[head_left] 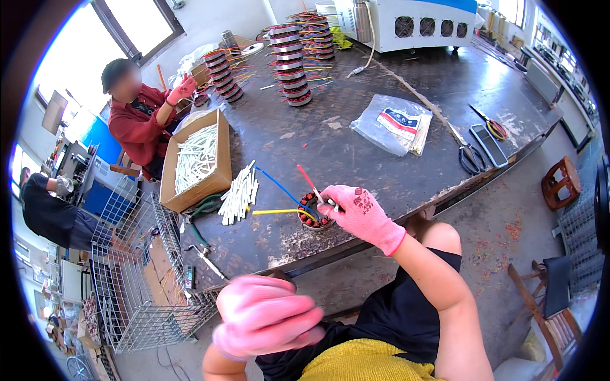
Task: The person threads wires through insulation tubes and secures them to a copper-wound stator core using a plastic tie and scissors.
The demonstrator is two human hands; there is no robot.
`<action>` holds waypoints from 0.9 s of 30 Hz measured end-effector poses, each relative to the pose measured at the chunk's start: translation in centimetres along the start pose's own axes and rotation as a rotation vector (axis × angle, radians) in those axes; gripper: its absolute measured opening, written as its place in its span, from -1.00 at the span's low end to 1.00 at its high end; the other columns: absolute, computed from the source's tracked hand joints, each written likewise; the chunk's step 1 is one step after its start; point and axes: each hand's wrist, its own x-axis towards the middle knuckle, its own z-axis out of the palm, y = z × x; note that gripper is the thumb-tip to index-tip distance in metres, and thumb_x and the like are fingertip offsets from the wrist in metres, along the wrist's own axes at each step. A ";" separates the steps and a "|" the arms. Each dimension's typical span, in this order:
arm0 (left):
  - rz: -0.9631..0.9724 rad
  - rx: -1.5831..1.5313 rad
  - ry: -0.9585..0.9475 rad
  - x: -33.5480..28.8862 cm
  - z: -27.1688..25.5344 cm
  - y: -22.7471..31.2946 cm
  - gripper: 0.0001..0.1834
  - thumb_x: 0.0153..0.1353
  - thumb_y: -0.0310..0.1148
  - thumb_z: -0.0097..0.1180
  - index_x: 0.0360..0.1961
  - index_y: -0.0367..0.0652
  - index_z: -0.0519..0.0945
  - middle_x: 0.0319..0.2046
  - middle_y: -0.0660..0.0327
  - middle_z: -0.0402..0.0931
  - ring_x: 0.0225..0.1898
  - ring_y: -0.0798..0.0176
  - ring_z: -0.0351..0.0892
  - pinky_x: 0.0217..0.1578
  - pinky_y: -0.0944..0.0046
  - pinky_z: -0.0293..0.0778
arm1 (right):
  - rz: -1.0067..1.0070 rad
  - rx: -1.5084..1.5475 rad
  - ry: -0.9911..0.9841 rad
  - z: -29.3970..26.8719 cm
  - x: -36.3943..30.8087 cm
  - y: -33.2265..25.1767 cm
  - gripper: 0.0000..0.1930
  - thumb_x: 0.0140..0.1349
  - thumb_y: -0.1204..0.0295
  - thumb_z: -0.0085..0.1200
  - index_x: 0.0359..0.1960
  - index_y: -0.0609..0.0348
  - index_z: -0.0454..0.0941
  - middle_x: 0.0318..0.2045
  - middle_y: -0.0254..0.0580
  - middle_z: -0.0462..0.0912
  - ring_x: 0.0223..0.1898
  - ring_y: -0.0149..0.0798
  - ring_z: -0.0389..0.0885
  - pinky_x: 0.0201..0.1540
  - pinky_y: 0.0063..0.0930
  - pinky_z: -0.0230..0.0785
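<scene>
My right hand (362,216), in a pink glove, is closed at a motor stator (307,220) near the table's front edge. Its fingers pinch around a short white sleeve (333,205), and another white piece sits at the base of the stator's red wire (306,176). A blue wire (277,183) and a yellow wire (273,212) stretch left from the stator's ring of windings. Nearer to me, my left hand (270,317), also pink-gloved, is raised off the table. Its fingers look bent but are blurred by motion; whatever they may hold is hidden.
Loose white sleeves (239,195) lie beside a cardboard box (223,152) of more. Green-handled pliers (202,216), a plastic bag (381,127), black scissors (471,159) and a phone (488,146) rest on the table. Stator stacks (291,66) stand behind. A wire cart (146,317) and a co-worker (136,120) are left.
</scene>
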 end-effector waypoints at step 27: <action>-0.630 -0.737 0.345 2.8 10.5 -12.8 -0.83 0.26 -0.52 0.12 -0.20 -0.30 0.71 -0.27 0.23 0.44 -0.27 0.36 0.50 -0.19 0.33 0.48 | -0.067 -0.088 -0.084 1.1 -0.2 1.6 -0.79 0.18 0.38 0.21 -0.20 0.18 0.52 -0.36 -0.01 0.60 -0.25 0.08 0.61 -0.23 -0.14 0.46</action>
